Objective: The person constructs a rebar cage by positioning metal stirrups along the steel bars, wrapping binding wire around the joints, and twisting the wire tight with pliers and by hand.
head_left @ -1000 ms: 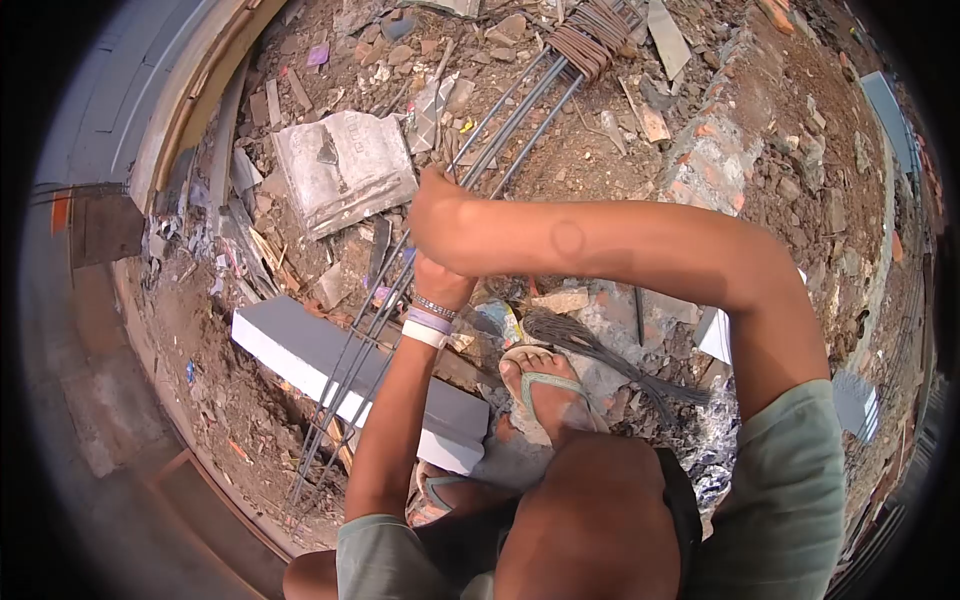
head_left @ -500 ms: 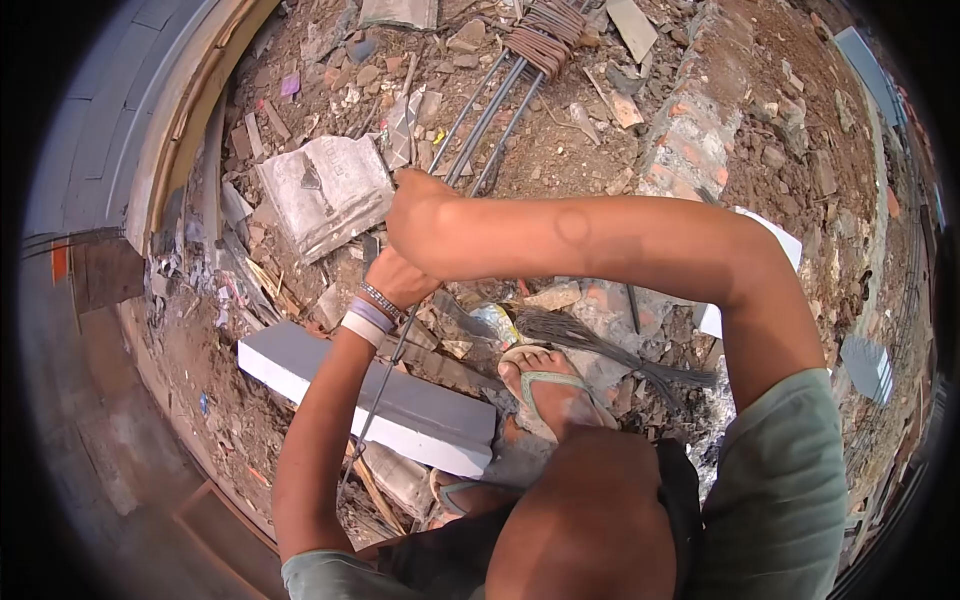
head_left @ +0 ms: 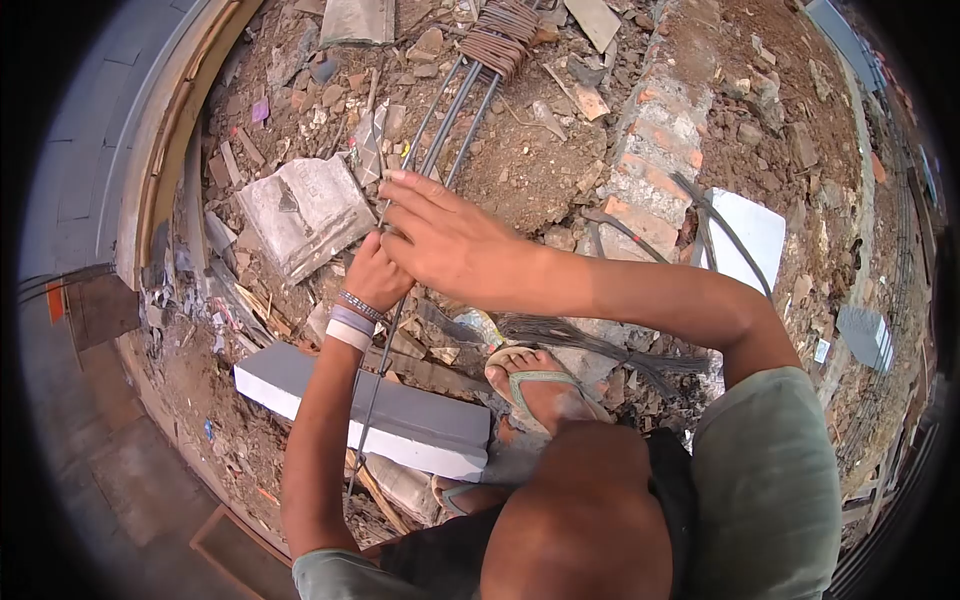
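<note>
Thin steel rods (head_left: 462, 108) run down from a bundle of rusty bent rings (head_left: 499, 38) at the top to my two hands, and one rod passes on below them. My left hand (head_left: 378, 272) is closed around the rods, its knuckles up. Just above and to the right, my right hand (head_left: 435, 232) lies over the rods with its fingers stretched and slightly apart, touching or nearly touching my left hand. Whether its hidden thumb presses on a rod does not show.
Left of the hands lies a broken pale slab (head_left: 305, 215). A grey and white block (head_left: 365, 410) rests below them. Dark wires (head_left: 600, 340) lie by my sandalled foot (head_left: 545, 390). A broken brick strip (head_left: 660, 150) and a white panel (head_left: 745, 240) are at the right.
The right hand has turned and its fingers have spread from a closed grip. Over the last second the left hand has moved left, and fewer rods now show below it.
</note>
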Motion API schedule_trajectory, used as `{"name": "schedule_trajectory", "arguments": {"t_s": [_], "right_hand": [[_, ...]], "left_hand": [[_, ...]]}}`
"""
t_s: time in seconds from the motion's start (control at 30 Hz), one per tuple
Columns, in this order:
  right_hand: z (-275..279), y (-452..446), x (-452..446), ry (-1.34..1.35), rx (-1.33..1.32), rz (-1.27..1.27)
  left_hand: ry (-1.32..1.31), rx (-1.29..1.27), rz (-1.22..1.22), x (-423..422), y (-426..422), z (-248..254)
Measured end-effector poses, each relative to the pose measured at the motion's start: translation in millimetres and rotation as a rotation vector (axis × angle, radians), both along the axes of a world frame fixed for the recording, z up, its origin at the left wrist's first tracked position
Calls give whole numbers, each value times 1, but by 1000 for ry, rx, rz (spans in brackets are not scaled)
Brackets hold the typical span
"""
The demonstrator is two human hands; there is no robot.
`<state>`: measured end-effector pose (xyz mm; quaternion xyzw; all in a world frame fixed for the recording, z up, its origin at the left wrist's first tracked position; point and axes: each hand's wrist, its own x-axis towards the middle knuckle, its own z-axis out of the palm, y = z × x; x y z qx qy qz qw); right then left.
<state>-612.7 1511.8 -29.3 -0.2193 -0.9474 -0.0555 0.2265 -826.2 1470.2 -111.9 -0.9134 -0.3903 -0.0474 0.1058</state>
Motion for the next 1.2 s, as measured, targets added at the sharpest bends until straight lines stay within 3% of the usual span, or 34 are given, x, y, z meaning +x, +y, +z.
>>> {"name": "schedule_trajectory", "arguments": {"t_s": [0.03,0.07,0.2,0.3,0.4,0.53,0.63,0.67,0.8,0.93,1.03,1.13,1.2], "right_hand": [[-13,-6,22,332,-311,97],[-38,-16,53,355,-278,11],[-122,-72,173,89,-513,-795],[-155,-107,215,-322,-542,-1009],[-158,-118,222,-182,-605,-965],[-160,-121,229,-253,-597,-981],[-164,-127,234,-243,-472,-903],[-166,-131,236,-241,-505,-912],[-164,-124,230,-206,-575,-945],[-154,-132,208,-338,-697,-1018],[-156,-135,211,-340,-649,-978],[-167,-136,219,-258,-527,-915],[-171,-128,227,-292,-582,-913]], "left_hand": [[45,82,-38,2,-1,2],[144,205,-100,3,0,2],[183,249,13,16,-14,-11],[540,56,296,58,-27,0],[783,81,192,85,-16,13],[1163,225,163,103,-7,7],[835,227,84,84,-6,24],[825,-61,119,80,-7,6],[472,-107,267,63,-3,-12],[434,-113,598,76,-7,-21],[131,-380,680,73,-14,-14],[-230,-321,878,78,-32,-31],[-474,-323,1112,96,-39,-33]]}}
